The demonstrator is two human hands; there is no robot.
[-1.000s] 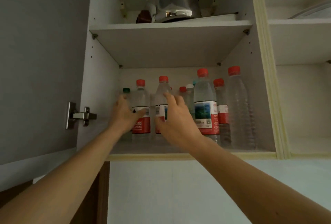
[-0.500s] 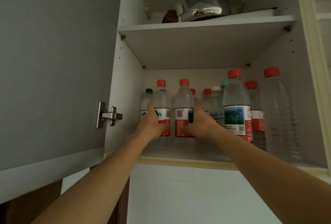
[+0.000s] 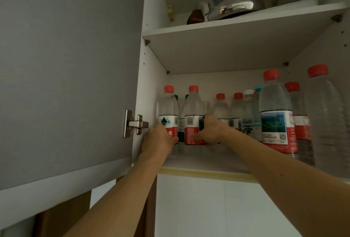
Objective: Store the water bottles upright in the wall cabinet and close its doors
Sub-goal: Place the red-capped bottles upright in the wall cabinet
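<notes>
- While I'm reaching up into the white wall cabinet [image 3: 151, 85], both my arms are stretched out to its lower shelf [image 3: 200, 163], where all the water bottles stand upright.
- My left hand [image 3: 158, 141] is curled round the base of the leftmost clear plastic bottle with a red cap and red-and-white label [image 3: 168, 111], right beside the cabinet's left wall.
- My right hand [image 3: 209, 130] grips the next clear red-capped bottle with a barcode on its label [image 3: 193, 111] from its right side, fingers wrapped round the label area.
- Those two bottles stand just beside each other, with a couple of green-capped ones half hidden behind them.
- Further right there's a row of smaller red-capped bottles [image 3: 220, 108] at the back, then a big clear bottle with a landscape picture label [image 3: 274, 115] and a tall ribbed unlabelled bottle [image 3: 325, 123] at the front right.
- Grey cabinet door [image 3: 66, 66] hangs wide open on my left, silver metal hinge [image 3: 132, 123] showing.
- On the upper shelf [image 3: 236, 28] sits a shiny steel kettle [image 3: 233, 0].
</notes>
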